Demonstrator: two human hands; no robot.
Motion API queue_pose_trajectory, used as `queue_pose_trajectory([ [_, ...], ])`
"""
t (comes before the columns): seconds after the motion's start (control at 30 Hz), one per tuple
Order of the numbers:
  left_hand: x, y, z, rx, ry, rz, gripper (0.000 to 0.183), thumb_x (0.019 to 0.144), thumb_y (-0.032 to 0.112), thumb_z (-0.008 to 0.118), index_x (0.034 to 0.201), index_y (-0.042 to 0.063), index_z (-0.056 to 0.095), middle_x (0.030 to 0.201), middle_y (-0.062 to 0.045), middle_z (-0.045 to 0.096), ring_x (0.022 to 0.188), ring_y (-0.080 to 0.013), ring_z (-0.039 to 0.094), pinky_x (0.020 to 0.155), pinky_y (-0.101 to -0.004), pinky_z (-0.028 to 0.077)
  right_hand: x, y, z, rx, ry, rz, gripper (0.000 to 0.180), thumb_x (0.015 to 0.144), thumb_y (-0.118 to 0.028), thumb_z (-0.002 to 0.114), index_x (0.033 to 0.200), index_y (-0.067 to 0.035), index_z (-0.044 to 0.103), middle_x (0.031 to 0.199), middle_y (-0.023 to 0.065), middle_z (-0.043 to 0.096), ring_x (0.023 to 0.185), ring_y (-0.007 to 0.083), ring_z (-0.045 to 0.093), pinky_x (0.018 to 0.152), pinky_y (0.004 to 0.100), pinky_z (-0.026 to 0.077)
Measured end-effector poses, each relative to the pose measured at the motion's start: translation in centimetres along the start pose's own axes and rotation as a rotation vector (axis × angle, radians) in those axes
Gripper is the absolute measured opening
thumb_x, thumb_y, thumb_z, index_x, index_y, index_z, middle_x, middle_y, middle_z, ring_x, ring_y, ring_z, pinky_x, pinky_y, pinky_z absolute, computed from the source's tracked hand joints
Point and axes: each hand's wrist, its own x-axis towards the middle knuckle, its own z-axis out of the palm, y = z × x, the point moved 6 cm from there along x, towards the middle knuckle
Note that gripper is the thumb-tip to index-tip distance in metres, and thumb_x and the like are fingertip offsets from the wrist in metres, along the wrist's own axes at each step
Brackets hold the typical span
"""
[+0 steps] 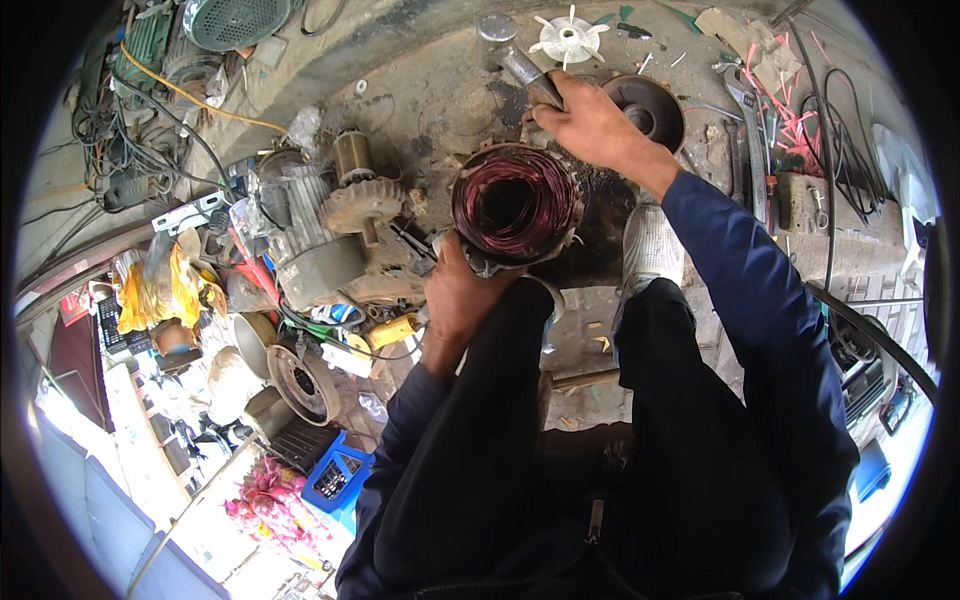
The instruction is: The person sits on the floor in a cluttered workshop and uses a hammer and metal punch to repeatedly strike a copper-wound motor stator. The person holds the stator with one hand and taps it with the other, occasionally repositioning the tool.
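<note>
An electric motor stator [568, 219] stands between my feet, its open end facing up. Reddish copper windings [480, 199] ring its dark bore. My left hand [466, 296] grips the near left edge of the stator's housing, with part of the fingers hidden. Above the stator's far rim, my right hand [592, 124] is closed around the handle of a metal hammer [525, 69]. The hammer's thick cylindrical head [495, 43] points away to the left. Just beyond my right wrist lies a dark round motor end cover [667, 120].
To the left are a rotor [352, 157] with a toothed fan and a finned motor housing [304, 217]. A white plastic fan [568, 39] lies at the back. An adjustable wrench [752, 142] and black cables [844, 135] lie right. Below left sits a blue basket [337, 476].
</note>
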Motion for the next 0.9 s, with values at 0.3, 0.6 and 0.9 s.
queue_pose_trajectory([
  [0.3, 3.1, -1.3, -3.8, 0.103, 0.211, 0.315, 0.082, 0.064, 0.015, 0.094, 0.138, 0.001, 0.060, 0.120, -0.021, 0.073, 0.105, -0.0395, 0.073, 0.090, -0.0439, 0.058, -6.8, 1.3, -2.0, 0.065, 0.172, 0.204, 0.033, 0.096, -0.018, 0.062, 0.113, 0.010, 0.053, 0.088, 0.0371, 0.067, 0.083, 0.0537, 0.068, 0.073, 0.0541, 0.057],
  [0.6, 8.1, -0.4, -7.7, 0.120, 0.051, 0.445, 0.055, 0.075, 0.009, 0.086, 0.126, 0.006, 0.066, 0.105, -0.015, 0.076, 0.095, -0.0296, 0.075, 0.087, -0.0368, 0.058, -13.0, 3.3, -1.4, 0.252, 0.389, 0.154, 0.034, 0.095, -0.017, 0.065, 0.114, 0.007, 0.053, 0.086, 0.0351, 0.068, 0.087, 0.0537, 0.067, 0.072, 0.0534, 0.054],
  [0.9, 0.0, 13.5, -12.1, -0.028, 0.128, 0.550, 0.005, 0.094, 0.009, 0.072, 0.094, 0.005, 0.070, 0.086, -0.010, 0.071, 0.078, -0.0248, 0.070, 0.070, -0.0389, 0.055, -16.1, 4.5, -5.8, 0.437, 0.282, 0.348, 0.021, 0.100, -0.019, 0.067, 0.105, 0.002, 0.063, 0.080, 0.0102, 0.071, 0.065, 0.0148, 0.063, 0.060, 0.0341, 0.050],
])
